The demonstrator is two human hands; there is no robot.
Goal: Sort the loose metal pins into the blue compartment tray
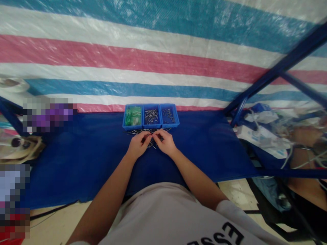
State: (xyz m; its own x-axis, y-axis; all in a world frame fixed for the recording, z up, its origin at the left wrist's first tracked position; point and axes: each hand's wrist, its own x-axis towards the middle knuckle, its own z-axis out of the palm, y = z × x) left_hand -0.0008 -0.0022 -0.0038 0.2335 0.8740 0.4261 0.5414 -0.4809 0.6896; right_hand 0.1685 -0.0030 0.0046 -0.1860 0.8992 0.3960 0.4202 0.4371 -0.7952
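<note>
Both my hands meet fingertip to fingertip over a loose pile of thin metal pieces [151, 144] on the blue table surface. My left hand [140, 143] has its fingers pinched together, and my right hand [164, 141] is closed the same way. Whatever lies between the fingertips is too small to make out. Just beyond the hands stands a blue tray with three compartments [151, 126]. Its left compartment holds green packets [134, 115], the middle one many metal pins [151, 116], the right one fewer pins [169, 116].
The blue table [97, 153] backs onto a striped plastic sheet [153, 64]. A blue metal frame [255, 83] rises at the right. Beyond it are white packages [263, 139] and another person's arm [304, 163]. A brown bag [25, 151] sits at the left edge.
</note>
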